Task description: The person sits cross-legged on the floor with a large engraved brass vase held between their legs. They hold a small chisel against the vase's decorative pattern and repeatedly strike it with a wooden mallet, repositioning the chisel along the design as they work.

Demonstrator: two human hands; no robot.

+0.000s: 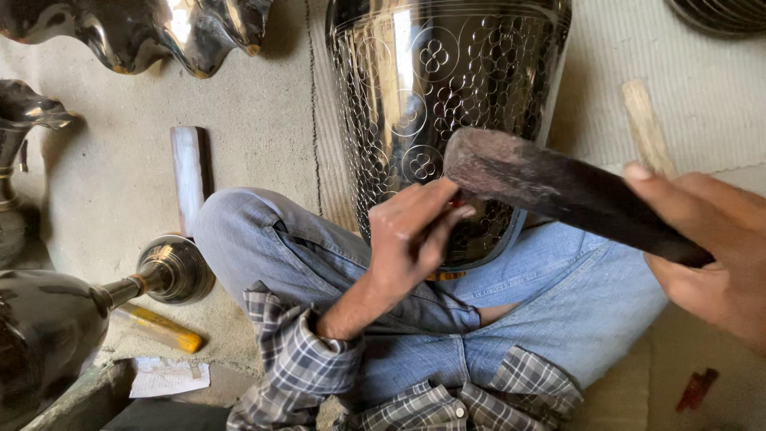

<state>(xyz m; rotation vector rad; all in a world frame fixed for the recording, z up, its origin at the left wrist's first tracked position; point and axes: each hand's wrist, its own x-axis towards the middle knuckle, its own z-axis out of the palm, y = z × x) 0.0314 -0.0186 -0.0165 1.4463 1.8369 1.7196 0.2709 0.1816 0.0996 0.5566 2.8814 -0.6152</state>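
Note:
A large dark shiny metal vessel (447,88), engraved with circles and small flowers, rests against my lap on blue jeans. My left hand (411,235) is pinched shut on a thin punch tool, mostly hidden by my fingers, its tip against the vessel's lower wall. My right hand (714,259) grips the dark wooden handle of a mallet (550,187) whose blunt end hovers just above my left hand, next to the vessel.
Polished metal pieces lie around: a wavy-rimmed one (144,32) at top left, a long-necked vase (72,311) at left, another (16,136) at the far left edge. A flat bar (189,172), a yellow-handled tool (159,327), a paper scrap (169,377) and a wooden stick (645,128) lie on the floor.

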